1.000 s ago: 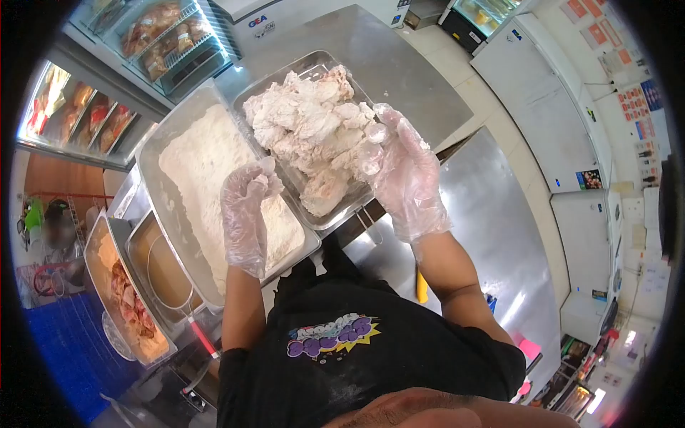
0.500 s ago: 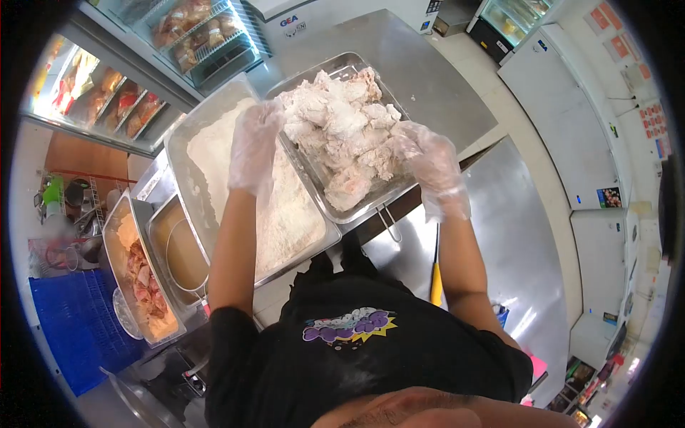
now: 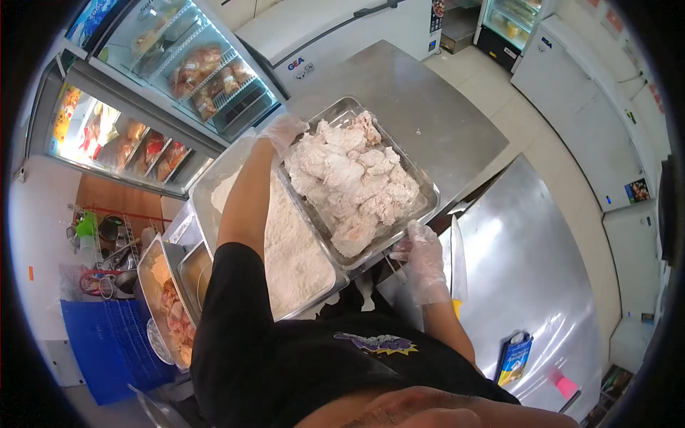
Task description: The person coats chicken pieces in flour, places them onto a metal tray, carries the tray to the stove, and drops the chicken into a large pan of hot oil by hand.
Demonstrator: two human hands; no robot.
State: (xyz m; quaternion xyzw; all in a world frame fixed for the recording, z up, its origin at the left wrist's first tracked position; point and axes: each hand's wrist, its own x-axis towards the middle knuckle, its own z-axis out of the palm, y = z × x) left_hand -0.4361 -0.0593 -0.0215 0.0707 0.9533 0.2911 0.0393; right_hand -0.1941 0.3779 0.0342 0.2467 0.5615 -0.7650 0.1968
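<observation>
A metal tray (image 3: 428,200) heaped with floured chicken pieces (image 3: 357,175) is seen on the tabletop (image 3: 421,107), beside a tub (image 3: 317,301) of flour (image 3: 296,260). Its near edge is gripped by the gloved right hand (image 3: 424,260). Its far edge is met by the gloved left hand (image 3: 284,133), whose fingers' closure cannot be told.

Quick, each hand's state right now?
Left hand, gloved in clear plastic: at rectangular silver metal tray, grip unclear.
Right hand, likewise gloved: at tray's near corner, grip unclear.
</observation>
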